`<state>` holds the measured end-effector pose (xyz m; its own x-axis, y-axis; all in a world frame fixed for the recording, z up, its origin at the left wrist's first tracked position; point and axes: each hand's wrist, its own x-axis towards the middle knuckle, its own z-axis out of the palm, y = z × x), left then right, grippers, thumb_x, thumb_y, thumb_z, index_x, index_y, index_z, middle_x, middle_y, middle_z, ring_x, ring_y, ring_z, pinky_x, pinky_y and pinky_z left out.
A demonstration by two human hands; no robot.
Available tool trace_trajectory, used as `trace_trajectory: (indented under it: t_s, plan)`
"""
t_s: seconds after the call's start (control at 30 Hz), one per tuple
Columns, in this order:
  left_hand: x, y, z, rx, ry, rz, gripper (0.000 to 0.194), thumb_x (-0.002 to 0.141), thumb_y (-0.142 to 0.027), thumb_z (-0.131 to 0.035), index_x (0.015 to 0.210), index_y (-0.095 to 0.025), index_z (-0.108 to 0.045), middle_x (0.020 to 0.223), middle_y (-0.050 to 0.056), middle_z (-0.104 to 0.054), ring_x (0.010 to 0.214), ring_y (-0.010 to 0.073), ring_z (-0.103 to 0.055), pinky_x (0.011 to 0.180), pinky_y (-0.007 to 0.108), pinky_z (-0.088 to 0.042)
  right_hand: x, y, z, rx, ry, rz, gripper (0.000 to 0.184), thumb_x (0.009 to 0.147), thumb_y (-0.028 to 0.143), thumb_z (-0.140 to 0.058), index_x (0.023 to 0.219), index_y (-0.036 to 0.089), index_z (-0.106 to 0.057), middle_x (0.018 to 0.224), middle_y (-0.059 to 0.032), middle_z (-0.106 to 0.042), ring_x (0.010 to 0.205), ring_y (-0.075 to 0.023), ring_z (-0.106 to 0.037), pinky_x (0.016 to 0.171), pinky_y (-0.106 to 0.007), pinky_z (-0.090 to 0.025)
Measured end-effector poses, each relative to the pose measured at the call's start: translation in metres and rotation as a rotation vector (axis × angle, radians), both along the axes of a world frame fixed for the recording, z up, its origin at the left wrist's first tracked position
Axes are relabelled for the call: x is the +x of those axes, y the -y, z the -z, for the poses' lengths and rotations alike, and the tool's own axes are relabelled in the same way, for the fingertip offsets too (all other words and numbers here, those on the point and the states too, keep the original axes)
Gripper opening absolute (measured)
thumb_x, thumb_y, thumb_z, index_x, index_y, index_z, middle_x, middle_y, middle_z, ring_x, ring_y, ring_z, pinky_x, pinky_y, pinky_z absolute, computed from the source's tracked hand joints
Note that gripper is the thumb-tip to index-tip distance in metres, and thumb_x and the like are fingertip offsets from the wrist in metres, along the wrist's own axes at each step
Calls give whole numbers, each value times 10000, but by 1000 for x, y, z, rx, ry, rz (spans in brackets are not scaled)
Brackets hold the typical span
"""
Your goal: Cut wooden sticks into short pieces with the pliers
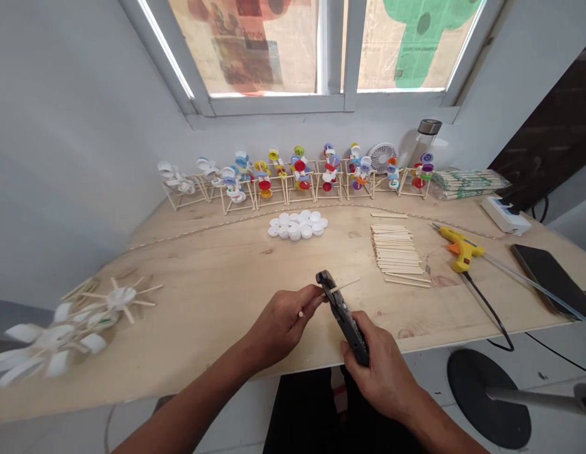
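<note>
wooden stick in black pliers, over counter (203, 296)
left hand (281, 325) clamped on stick (344, 287), right hand (380, 369) clamped on pliers (344, 318); best held steady, square.

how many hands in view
2: the left hand pinches a stick against the cutters, and the right hand grips those cutters, both near the front edge of the table. No others show.
</note>
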<state>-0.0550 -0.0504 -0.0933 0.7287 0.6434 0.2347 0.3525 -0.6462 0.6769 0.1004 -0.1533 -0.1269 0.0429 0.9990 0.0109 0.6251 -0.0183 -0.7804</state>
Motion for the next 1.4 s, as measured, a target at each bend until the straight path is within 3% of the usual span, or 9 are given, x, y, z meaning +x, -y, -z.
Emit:
trace_trajectory:
  t_s: [0.4,0.57,0.67,0.73,0.9,1.13,1.3,1.4]
  plan:
    - [5,-12,12,108,-17,-38,203,896,-213,-333,806,-167,-509,531,-49,-475,442,75,-444,462,189,-305,-1,-11,5,-44,32,43,102,746,129,-442,800,210,-411,588,50,-456,514,-122,-443,503,-210,-305]
    - [12,-8,23,390,-9,-175,176,886,-209,-355,860,-156,-522,633,-3,-581,525,99,-520,495,197,-348,-2,-13,4,-55,30,84,72,757,153,-439,789,211,-412,576,52,-459,511,-123,-447,496,-211,-297]
    - [13,-5,27,605,-27,-240,174,871,-170,-370,864,-144,-542,567,-10,-543,496,103,-486,478,205,-314,-3,-12,3,-42,18,95,84,746,153,-447,805,211,-429,585,52,-464,521,-124,-450,503,-211,-305]
    - [11,-4,26,630,-45,-229,197,871,-160,-356,825,-145,-547,520,-22,-501,464,97,-454,462,204,-288,-3,-10,1,-44,6,88,92,743,160,-453,820,209,-443,598,48,-474,536,-127,-458,513,-210,-315]
    - [2,-5,16,332,-36,-95,233,887,-222,-317,804,-161,-526,538,-27,-506,455,85,-448,466,189,-314,-2,-7,-5,-74,3,42,93,751,182,-462,840,206,-467,627,35,-501,568,-135,-474,538,-216,-330]
    - [-3,-6,4,-53,-39,-25,271,896,-284,-312,813,-162,-540,625,-16,-545,534,93,-484,544,202,-366,-1,-4,-6,-71,4,10,105,748,167,-461,846,206,-468,640,39,-505,573,-130,-463,548,-218,-327]
    - [-2,-11,-1,-247,-6,26,296,890,-308,-329,816,-155,-571,696,-7,-573,637,101,-508,612,199,-396,0,-6,-7,-93,-11,2,130,740,152,-469,861,202,-465,664,36,-525,592,-128,-477,559,-219,-330]
    - [-1,-14,0,-277,26,24,306,887,-312,-333,783,-152,-572,686,-4,-569,629,102,-499,604,202,-399,0,-8,-9,-102,-14,6,134,735,139,-468,855,196,-474,658,34,-522,584,-126,-472,553,-220,-328]
